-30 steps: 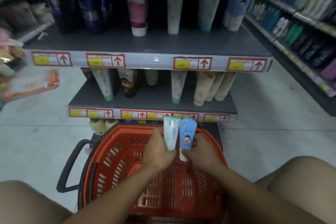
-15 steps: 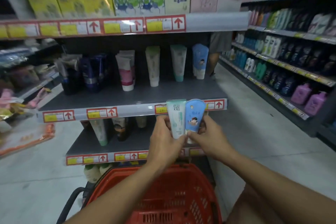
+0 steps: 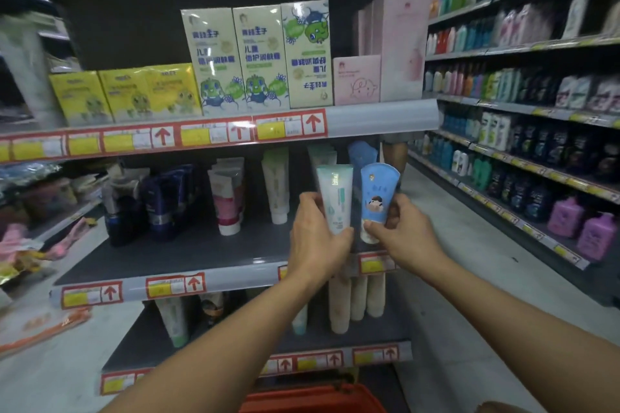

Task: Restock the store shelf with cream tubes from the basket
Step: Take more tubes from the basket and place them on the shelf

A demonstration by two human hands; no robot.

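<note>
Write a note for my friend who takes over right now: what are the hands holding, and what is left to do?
Left hand: shut on the white-and-teal tube, held upright.
Right hand: shut on the blue tube, also upright.
Both tubes are in the air in front of the middle shelf, not yet set down.
Matching tubes already stand at the back right of that shelf.
The red basket sits below at the bottom edge; its inside is out of view.
Left: stand both tubes by their matches, then check the basket for more.
</note>
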